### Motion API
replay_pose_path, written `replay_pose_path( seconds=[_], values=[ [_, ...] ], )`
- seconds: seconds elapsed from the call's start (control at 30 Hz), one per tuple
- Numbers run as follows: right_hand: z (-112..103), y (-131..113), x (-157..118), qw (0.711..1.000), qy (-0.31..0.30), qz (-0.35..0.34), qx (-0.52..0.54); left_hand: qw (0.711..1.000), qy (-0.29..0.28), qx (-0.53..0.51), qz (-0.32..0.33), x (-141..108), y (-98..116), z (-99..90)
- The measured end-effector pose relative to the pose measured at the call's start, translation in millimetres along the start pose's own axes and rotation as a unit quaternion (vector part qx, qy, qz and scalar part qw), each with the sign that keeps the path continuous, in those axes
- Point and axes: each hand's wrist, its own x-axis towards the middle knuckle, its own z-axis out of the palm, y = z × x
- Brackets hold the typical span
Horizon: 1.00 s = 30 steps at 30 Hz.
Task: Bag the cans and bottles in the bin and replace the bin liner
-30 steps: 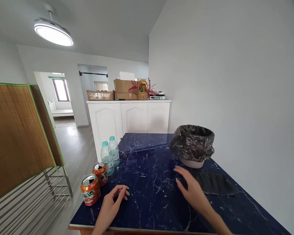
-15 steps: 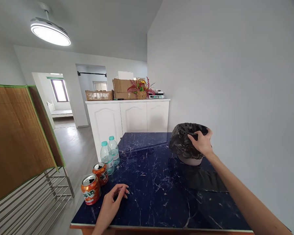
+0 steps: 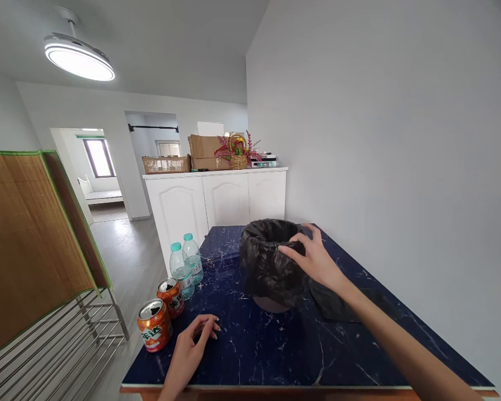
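My right hand (image 3: 317, 260) grips the near right rim of a small trash can (image 3: 271, 267) lined with a black plastic bag, thumb outside and fingers over the edge. The bag drapes over the can's sides, and only a strip of its pale base shows below. I cannot tell whether the base touches the table. My left hand (image 3: 194, 340) rests on the dark blue marbled table (image 3: 250, 356), thumb and fingertips drawn together with nothing in them. Beside it stand two opened orange drink cans, the nearer can (image 3: 154, 328) and the farther can (image 3: 171, 298).
Two clear water bottles with teal caps, the front bottle (image 3: 181, 273) and back bottle (image 3: 193, 259), stand at the table's left edge. A flat black plastic bag (image 3: 350, 305) lies at the right. Beyond the table is a white cabinet (image 3: 229, 200); a metal rack (image 3: 87, 334) stands left.
The lined trash can has moved left and nearer, from the table's right side toward its middle, with my right hand on its rim. My left hand has stayed in place.
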Motion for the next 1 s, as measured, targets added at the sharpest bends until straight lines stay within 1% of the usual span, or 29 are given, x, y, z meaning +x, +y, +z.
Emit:
replay_pose_path(
  seconds=[0.1, 0.17, 0.33, 0.43, 0.5, 0.57, 0.63, 0.67, 0.7, 0.73, 0.77, 0.8, 0.83, 0.87, 0.93, 1.0],
  values=[
    [5, -24, -20, 0.998, -0.03, -0.021, 0.048, 1.0, -0.001, -0.002, 0.005, 0, 1, 0.3],
    [8, -32, -29, 0.997, -0.031, -0.018, 0.064, 1.0, -0.003, -0.004, 0.006, -1, 2, 0.4],
    [9, -33, -43, 0.998, 0.005, 0.006, 0.067, 1.0, -0.005, 0.0, 0.011, 0, 1, 0.9],
    [6, -32, -49, 0.997, 0.027, 0.005, 0.068, 1.0, -0.008, 0.009, 0.016, 0, -3, 2.7],
    [3, -28, -54, 0.996, 0.037, 0.001, 0.078, 0.999, -0.015, 0.023, 0.023, -2, -5, 4.5],
    [0, -18, -62, 0.993, 0.06, -0.008, 0.097, 0.998, -0.032, 0.05, 0.037, -4, -2, 5.4],
    [-1, 3, -73, 0.987, 0.089, -0.003, 0.137, 0.992, -0.044, 0.096, 0.071, -2, 9, 3.3],
    [0, 17, -80, 0.981, 0.103, 0.011, 0.164, 0.987, -0.038, 0.126, 0.097, 2, 17, 0.8],
    [4, 33, -87, 0.974, 0.11, 0.032, 0.197, 0.978, -0.02, 0.162, 0.127, 9, 28, -2.9],
    [8, 49, -95, 0.964, 0.124, 0.055, 0.227, 0.965, 0.01, 0.208, 0.159, 18, 41, -7.6],
    [15, 65, -104, 0.956, 0.137, 0.081, 0.246, 0.947, 0.045, 0.257, 0.189, 30, 54, -13.0],
    [22, 79, -112, 0.952, 0.133, 0.102, 0.257, 0.919, 0.084, 0.324, 0.209, 44, 68, -18.8],
    [30, 92, -120, 0.951, 0.113, 0.115, 0.263, 0.884, 0.106, 0.402, 0.212, 61, 82, -24.7],
    [39, 103, -128, 0.951, 0.094, 0.119, 0.27, 0.87, 0.114, 0.432, 0.209, 79, 94, -30.3],
    [53, 119, -140, 0.951, 0.056, 0.115, 0.281, 0.85, 0.119, 0.474, 0.197, 117, 112, -40.5],
    [63, 128, -149, 0.954, 0.035, 0.114, 0.275, 0.831, 0.124, 0.516, 0.168, 153, 122, -48.9]
  ],
)
